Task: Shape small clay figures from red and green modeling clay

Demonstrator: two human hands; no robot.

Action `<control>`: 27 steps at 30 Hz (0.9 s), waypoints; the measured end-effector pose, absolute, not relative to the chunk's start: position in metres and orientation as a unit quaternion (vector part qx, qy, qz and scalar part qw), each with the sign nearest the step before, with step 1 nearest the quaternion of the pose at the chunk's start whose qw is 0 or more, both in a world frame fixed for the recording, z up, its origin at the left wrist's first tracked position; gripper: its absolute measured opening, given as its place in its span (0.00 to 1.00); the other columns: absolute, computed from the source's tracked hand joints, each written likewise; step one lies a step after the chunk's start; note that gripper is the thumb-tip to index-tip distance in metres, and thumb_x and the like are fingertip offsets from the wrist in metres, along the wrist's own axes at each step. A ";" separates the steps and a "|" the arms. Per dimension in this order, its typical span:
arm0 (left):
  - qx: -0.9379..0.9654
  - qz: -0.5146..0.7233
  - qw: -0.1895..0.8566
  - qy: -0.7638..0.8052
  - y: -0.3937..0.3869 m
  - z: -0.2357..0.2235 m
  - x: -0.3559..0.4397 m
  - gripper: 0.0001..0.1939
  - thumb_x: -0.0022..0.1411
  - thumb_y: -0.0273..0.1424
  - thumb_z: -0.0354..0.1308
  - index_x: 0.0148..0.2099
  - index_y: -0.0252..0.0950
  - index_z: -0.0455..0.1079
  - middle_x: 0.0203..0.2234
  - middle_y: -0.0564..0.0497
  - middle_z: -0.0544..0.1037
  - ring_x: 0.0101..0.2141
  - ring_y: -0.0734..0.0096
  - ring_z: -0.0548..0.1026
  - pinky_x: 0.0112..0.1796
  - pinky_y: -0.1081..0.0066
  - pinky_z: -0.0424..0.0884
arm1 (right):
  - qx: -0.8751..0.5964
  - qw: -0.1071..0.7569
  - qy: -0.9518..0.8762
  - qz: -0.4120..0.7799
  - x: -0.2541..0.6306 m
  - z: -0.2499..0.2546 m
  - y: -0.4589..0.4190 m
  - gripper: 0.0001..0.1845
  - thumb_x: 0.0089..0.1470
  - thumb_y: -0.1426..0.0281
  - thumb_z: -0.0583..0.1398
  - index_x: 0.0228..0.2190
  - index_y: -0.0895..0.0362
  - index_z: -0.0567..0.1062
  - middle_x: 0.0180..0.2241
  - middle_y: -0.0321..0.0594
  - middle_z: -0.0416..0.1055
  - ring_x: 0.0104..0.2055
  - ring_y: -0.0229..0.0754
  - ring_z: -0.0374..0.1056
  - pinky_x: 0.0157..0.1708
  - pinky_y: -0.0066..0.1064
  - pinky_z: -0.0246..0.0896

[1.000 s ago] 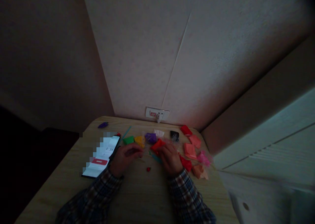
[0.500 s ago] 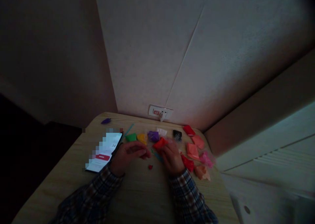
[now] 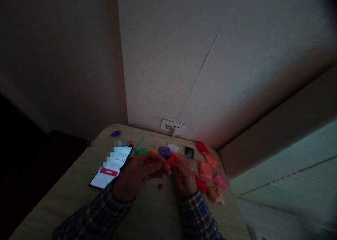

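My right hand (image 3: 185, 178) is closed on a packet of red modelling clay (image 3: 173, 159), its fingers over the packet's right side. My left hand (image 3: 140, 173) reaches in from the other side, with thumb and fingertips pinched together at the packet's left edge. Whatever lies between those fingertips is too dark to see clearly. Below the hands, a small red piece with a dark tip (image 3: 160, 186) lies on the wooden table (image 3: 155, 212). A teal stick (image 3: 171, 177) is partly hidden behind my hands.
A lit phone (image 3: 113, 166) lies left of my left hand. Behind are green (image 3: 140, 151), yellow (image 3: 152, 150), purple (image 3: 164, 152) and black (image 3: 189, 152) clay packets. Several red and pink packets (image 3: 205, 170) lie right. A small purple shape (image 3: 116, 133) sits back left, near the wall socket (image 3: 173, 126).
My left hand has moved right and its fingertips have come to the red packet. My right hand keeps hold of the packet. The view has tilted slightly.
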State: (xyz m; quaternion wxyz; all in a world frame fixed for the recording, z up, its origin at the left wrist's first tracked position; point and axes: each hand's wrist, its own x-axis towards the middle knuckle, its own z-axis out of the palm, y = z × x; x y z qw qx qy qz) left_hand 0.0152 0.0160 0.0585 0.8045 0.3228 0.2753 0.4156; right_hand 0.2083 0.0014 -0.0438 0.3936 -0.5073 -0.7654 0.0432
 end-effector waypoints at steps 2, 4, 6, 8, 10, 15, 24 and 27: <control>0.351 0.406 0.805 0.253 0.015 0.074 0.019 0.08 0.44 0.30 0.69 0.28 0.34 0.74 0.22 0.53 0.80 0.25 0.74 0.77 0.28 0.78 0.71 | -0.507 0.436 -0.742 0.053 0.206 -0.025 -0.001 0.11 0.57 0.75 0.50 0.33 0.58 0.73 0.30 0.41 0.71 0.35 0.43 0.68 0.35 0.36 0.65; 0.379 0.409 0.794 0.241 0.018 0.089 0.022 0.08 0.46 0.30 0.68 0.28 0.33 0.73 0.21 0.53 0.79 0.24 0.73 0.76 0.28 0.76 0.71 | -0.499 0.496 -0.708 0.065 0.205 0.004 -0.004 0.10 0.57 0.75 0.51 0.34 0.57 0.72 0.31 0.40 0.71 0.36 0.41 0.69 0.35 0.33 0.65; 0.403 0.419 0.782 0.225 0.021 0.103 0.024 0.08 0.47 0.30 0.67 0.27 0.33 0.72 0.19 0.53 0.78 0.23 0.73 0.76 0.27 0.76 0.70 | -0.491 0.528 -0.691 0.056 0.202 0.039 -0.009 0.09 0.57 0.76 0.52 0.34 0.55 0.72 0.31 0.38 0.71 0.35 0.39 0.68 0.33 0.30 0.64; 0.421 0.425 0.774 0.209 0.025 0.117 0.024 0.08 0.47 0.31 0.67 0.26 0.33 0.71 0.18 0.54 0.78 0.22 0.74 0.75 0.25 0.77 0.68 | -0.484 0.566 -0.666 0.028 0.198 0.073 -0.017 0.08 0.56 0.75 0.54 0.35 0.55 0.73 0.32 0.38 0.71 0.36 0.39 0.67 0.34 0.30 0.62; 0.427 0.427 0.772 0.200 0.026 0.129 0.026 0.10 0.46 0.32 0.68 0.25 0.34 0.70 0.17 0.55 0.77 0.20 0.76 0.74 0.23 0.78 0.67 | -0.468 0.607 -0.642 -0.009 0.192 0.102 -0.024 0.09 0.55 0.77 0.55 0.33 0.54 0.73 0.32 0.37 0.71 0.35 0.38 0.67 0.33 0.30 0.61; 0.398 0.430 0.779 0.224 0.018 0.148 0.029 0.10 0.44 0.30 0.69 0.23 0.33 0.70 0.15 0.58 0.76 0.18 0.81 0.71 0.22 0.81 0.64 | -0.441 0.576 -0.680 -0.110 0.176 0.140 -0.035 0.10 0.52 0.79 0.56 0.33 0.55 0.74 0.31 0.37 0.70 0.32 0.37 0.67 0.28 0.28 0.60; 0.419 0.422 0.779 0.197 0.022 0.146 0.016 0.07 0.46 0.30 0.68 0.25 0.34 0.73 0.17 0.57 0.78 0.19 0.81 0.73 0.22 0.83 0.66 | -0.458 0.504 -0.726 -0.096 0.176 0.145 -0.033 0.13 0.52 0.79 0.55 0.36 0.53 0.73 0.34 0.38 0.69 0.35 0.36 0.68 0.29 0.25 0.64; 0.407 0.412 0.793 0.191 0.023 0.147 0.016 0.07 0.45 0.30 0.69 0.25 0.34 0.74 0.18 0.56 0.79 0.20 0.80 0.75 0.24 0.82 0.68 | -0.464 0.506 -0.721 -0.094 0.178 0.146 -0.034 0.12 0.53 0.79 0.54 0.36 0.53 0.73 0.34 0.38 0.70 0.35 0.37 0.68 0.28 0.26 0.65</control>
